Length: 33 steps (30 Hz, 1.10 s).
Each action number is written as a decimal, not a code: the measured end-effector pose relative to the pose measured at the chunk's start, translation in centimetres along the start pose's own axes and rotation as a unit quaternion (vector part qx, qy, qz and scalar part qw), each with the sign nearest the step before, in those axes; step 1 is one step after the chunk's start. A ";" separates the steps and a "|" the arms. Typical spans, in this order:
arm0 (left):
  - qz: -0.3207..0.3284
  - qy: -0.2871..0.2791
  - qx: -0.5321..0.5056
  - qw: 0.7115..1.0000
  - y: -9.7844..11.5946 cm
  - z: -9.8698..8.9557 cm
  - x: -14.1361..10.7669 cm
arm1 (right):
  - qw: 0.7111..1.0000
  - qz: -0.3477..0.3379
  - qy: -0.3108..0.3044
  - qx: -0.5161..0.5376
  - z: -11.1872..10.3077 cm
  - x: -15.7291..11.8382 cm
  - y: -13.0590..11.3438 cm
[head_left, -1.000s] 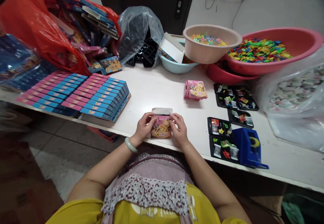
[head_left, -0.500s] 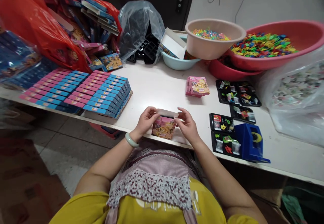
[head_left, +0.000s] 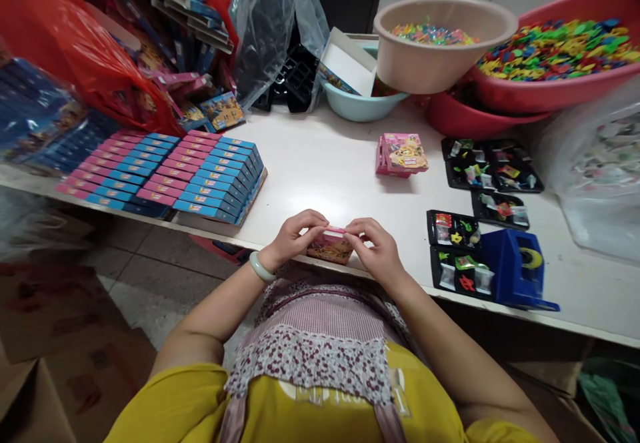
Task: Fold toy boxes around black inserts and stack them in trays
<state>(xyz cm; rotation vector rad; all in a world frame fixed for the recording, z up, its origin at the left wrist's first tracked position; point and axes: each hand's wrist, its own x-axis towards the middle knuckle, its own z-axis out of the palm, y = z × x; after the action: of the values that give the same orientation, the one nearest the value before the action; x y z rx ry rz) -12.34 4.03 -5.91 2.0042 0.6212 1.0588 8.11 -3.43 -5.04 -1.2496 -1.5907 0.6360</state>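
Because the pinch is bearing on one narrow edge, a small pink box (head_left: 329, 249) is inviting a slip

While the left hand (head_left: 296, 237) is holding the box's upper left corner between thumb and fingers, the right hand (head_left: 379, 249) is pinching the upper right corner just as narrowly. The box is sitting near the centre of the frame, close to the front edge of a white table (head_left: 310, 176); whether its base is fully resting there I cannot tell, and the fingers are partly hiding its top edge.

Uneven thumb pressure is probably the likeliest cause of trouble: with one side pressing harder, the card could be creasing or a corner springing up. A loosened grip so near the table's edge could be sending the box down towards the apron (head_left: 310, 363).

Right of centre, a stack of pink boxes (head_left: 403, 156) is lying slightly askew, so a brushing knuckle could be toppling it. At the lower right, filled black trays (head_left: 456, 251) are sitting just beside a blue tape dispenser (head_left: 507, 276); a careless right forearm (head_left: 450, 346) could be scattering their contents. At the left, rows of pink and blue boxes (head_left: 215, 176) are standing well apart from both hands, seemingly less exposed.
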 end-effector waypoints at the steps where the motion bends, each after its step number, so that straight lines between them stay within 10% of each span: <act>1: 0.025 -0.020 0.010 0.999 -0.1 -0.4 -0.3 | 0.999 -0.027 -0.015 -0.009 -0.2 -0.4 0.2; 7: 0.079 -0.078 0.070 0.991 -0.6 -2.4 -2.1 | 0.995 -0.085 -0.043 -0.022 0.2 -2.4 1.7; 13: -0.041 0.030 0.019 0.999 0.1 -0.1 -1.1 | 0.999 -0.007 0.028 0.042 1.2 -2.6 1.2; 19: 0.037 0.117 0.015 0.992 -0.3 3.6 0.1 | 0.971 0.141 0.140 -0.132 -10.3 -7.3 2.2; 24: 0.068 0.105 0.084 0.989 -1.8 4.1 0.3 | 0.837 0.267 0.261 -0.401 -20.9 -13.6 3.6; 27: 0.020 0.107 0.103 0.989 -1.5 3.8 0.2 | 0.811 0.330 0.243 -0.416 -23.0 -14.6 4.8; 33: -0.012 0.114 0.122 0.986 -1.1 3.9 0.1 | 0.868 0.334 0.330 -0.164 -22.6 -15.2 7.1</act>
<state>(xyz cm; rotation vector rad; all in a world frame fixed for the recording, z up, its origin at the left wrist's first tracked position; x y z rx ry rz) -9.09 3.20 -8.16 2.0902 0.9339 1.2595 31.48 -18.76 -8.00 -2.0374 -0.6807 0.2769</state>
